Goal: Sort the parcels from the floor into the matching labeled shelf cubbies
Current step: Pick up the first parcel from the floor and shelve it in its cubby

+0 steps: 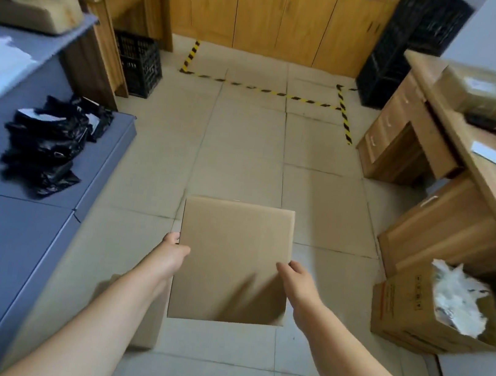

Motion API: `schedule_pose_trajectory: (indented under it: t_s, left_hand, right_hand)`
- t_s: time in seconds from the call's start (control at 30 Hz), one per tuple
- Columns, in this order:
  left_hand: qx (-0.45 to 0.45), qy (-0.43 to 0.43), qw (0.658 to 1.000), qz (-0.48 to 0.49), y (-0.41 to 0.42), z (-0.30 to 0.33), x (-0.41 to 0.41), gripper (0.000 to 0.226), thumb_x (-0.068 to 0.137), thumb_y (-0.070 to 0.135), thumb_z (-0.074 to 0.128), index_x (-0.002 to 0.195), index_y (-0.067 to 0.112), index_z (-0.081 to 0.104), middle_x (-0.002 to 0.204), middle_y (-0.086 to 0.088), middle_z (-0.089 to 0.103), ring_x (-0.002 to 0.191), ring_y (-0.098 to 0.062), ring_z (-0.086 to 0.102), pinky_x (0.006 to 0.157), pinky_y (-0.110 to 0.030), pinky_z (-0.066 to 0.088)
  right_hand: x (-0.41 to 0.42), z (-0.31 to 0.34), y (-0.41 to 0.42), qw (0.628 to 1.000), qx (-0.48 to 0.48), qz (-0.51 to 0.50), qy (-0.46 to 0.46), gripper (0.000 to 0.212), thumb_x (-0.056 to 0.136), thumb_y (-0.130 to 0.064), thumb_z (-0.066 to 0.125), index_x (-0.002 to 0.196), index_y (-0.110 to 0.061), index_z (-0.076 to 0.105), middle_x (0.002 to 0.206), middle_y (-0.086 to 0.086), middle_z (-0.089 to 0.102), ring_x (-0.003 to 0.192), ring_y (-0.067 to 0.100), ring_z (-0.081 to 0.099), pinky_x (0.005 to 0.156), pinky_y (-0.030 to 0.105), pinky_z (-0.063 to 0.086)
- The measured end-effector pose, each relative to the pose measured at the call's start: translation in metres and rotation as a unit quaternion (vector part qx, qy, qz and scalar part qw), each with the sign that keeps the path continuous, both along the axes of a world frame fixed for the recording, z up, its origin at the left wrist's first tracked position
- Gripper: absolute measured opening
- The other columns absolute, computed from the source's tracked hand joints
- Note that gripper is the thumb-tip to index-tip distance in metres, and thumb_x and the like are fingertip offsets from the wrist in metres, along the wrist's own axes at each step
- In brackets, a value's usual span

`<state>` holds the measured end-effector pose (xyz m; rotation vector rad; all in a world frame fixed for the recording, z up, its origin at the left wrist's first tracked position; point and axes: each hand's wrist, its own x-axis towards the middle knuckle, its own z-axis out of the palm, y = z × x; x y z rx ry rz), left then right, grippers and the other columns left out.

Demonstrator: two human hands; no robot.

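A plain brown cardboard parcel (232,250), flat and square, hangs above the tiled floor in the lower middle of the head view. My left hand (173,252) grips its left edge and my right hand (294,277) grips its right edge. A second brown parcel (150,318) lies on the floor below, partly hidden by my left forearm and the held parcel. No labeled cubbies show in this view.
Grey surface (24,235) at left carries black plastic bags (47,141) and white sheets. Wooden desk (467,175) at right holds a taped box (478,90). An open carton (434,312) of white packing sits at lower right. Black crates (138,65) and hazard tape (270,91) lie ahead.
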<state>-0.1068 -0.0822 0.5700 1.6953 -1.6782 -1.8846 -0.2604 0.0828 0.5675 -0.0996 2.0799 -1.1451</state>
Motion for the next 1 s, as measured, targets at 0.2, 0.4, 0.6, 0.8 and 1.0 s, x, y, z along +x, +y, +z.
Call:
schedule_pose_trajectory:
  t_s: [0.2,0.4,0.6,0.8,1.0]
  left_hand:
    - [-0.031,0.041,0.999,-0.004,0.004,0.117,0.017,0.050,0.097,0.018,0.033,0.145,0.021,0.023,0.150,-0.009,0.030,0.132,-0.028,0.038,0.094,-0.030,0.030]
    - [-0.060,0.079,0.995,-0.014,0.008,0.210,0.037,0.046,0.099,0.027,0.029,0.145,0.025,0.022,0.151,-0.008,0.030,0.130,-0.033,0.039,0.103,-0.037,0.030]
    - [-0.114,0.162,0.980,0.001,0.012,0.301,0.058,0.040,0.100,0.024,0.028,0.139,0.016,0.033,0.140,-0.009,0.043,0.120,-0.025,0.047,0.099,-0.035,0.037]
    - [-0.134,0.246,0.958,0.056,0.025,0.371,0.079,0.028,0.100,0.026,0.028,0.111,0.015,0.052,0.108,-0.007,0.057,0.080,-0.017,0.056,0.076,-0.029,0.045]
    - [-0.170,0.254,0.950,0.055,0.036,0.404,0.095,0.039,0.098,0.042,0.029,0.125,0.022,0.049,0.108,-0.007,0.060,0.079,-0.017,0.059,0.060,-0.026,0.045]
  right_hand:
    - [0.014,0.108,0.014,0.998,-0.050,-0.023,-0.009,0.043,0.092,-0.042,0.044,0.124,-0.015,0.055,0.117,0.004,0.057,0.110,0.023,0.052,0.104,0.038,0.040]
    - [0.025,0.201,0.022,0.993,-0.100,-0.052,0.016,0.051,0.090,-0.051,0.039,0.121,-0.014,0.058,0.117,0.008,0.062,0.107,0.028,0.060,0.093,0.036,0.050]
    - [0.037,0.292,0.028,0.983,-0.172,-0.034,0.053,0.050,0.098,-0.046,0.027,0.084,-0.014,0.063,0.089,0.000,0.066,0.085,0.018,0.063,0.084,0.034,0.050]
    - [0.041,0.348,0.039,0.969,-0.238,-0.050,0.045,0.059,0.097,-0.050,0.028,0.078,-0.008,0.065,0.093,0.007,0.070,0.095,0.028,0.065,0.087,0.037,0.051]
    - [0.046,0.380,0.052,0.958,-0.279,-0.031,0.062,0.060,0.097,-0.048,0.028,0.079,-0.006,0.066,0.096,0.012,0.072,0.097,0.031,0.066,0.091,0.040,0.052]
